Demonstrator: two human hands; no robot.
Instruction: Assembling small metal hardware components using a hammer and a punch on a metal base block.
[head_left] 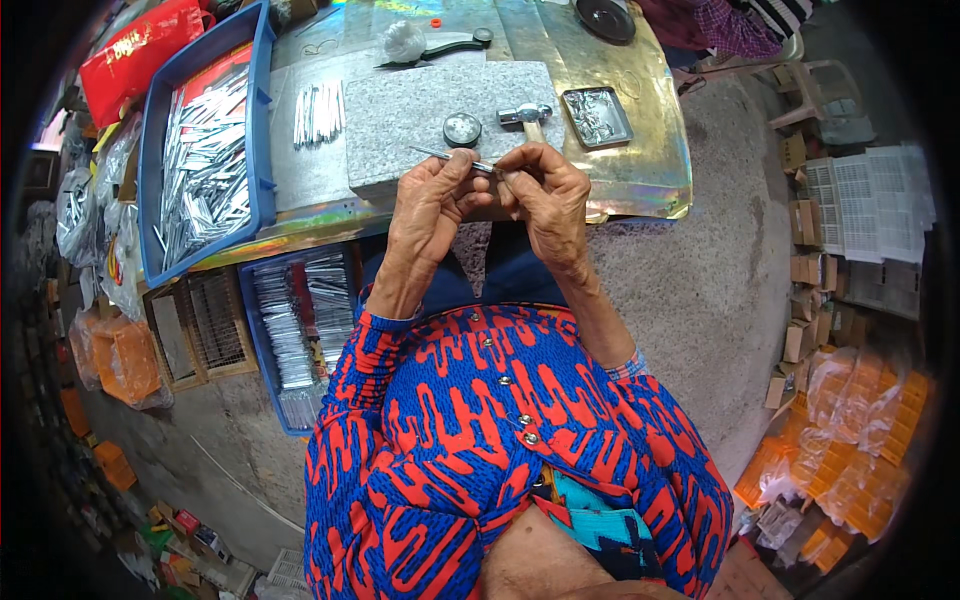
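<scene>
My left hand (430, 200) is closed, pinching a slim silver metal piece (482, 166) between thumb and fingers, its thin pointed end sticking out to the left. Close beside it, my right hand (548, 195) is closed too, fingertips pressed together at the piece's right end. Whatever small part those fingertips hold is hidden. Both hands are over the near edge of a speckled grey stone block (400, 110). Just beyond them on the block are a small round tin (462, 129) and a hammer (526, 115), its handle partly behind my right hand.
Right of the block lies a square tray (628, 135) of small metal parts. To the left are a row of slim metal pieces (319, 113) and a blue crate (265, 150) heaped with similar ones. A second blue crate (262, 345) stands lower. Farther back lies a black-handled tool (450, 47).
</scene>
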